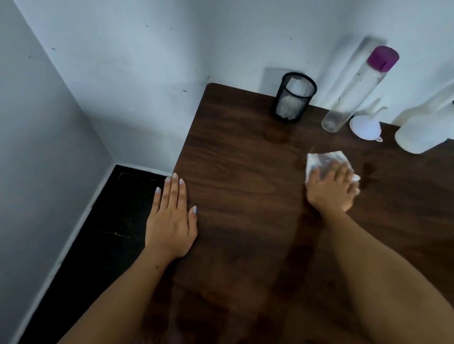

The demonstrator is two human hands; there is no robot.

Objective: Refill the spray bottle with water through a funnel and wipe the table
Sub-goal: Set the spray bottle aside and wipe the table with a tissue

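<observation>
A person is pressing a white tissue on the dark wooden table with the right hand.

The left hand is lying flat at the left edge of the table, fingers straight and close together, holding nothing. Further away, the right hand is resting on the tissue, its fingers spread a little and pressing it down flat. At the far edge, by the wall, a black mesh cup is standing, then a clear bottle with a purple cap, a white funnel placed mouth down, and the spray bottle with its black trigger head on.
</observation>
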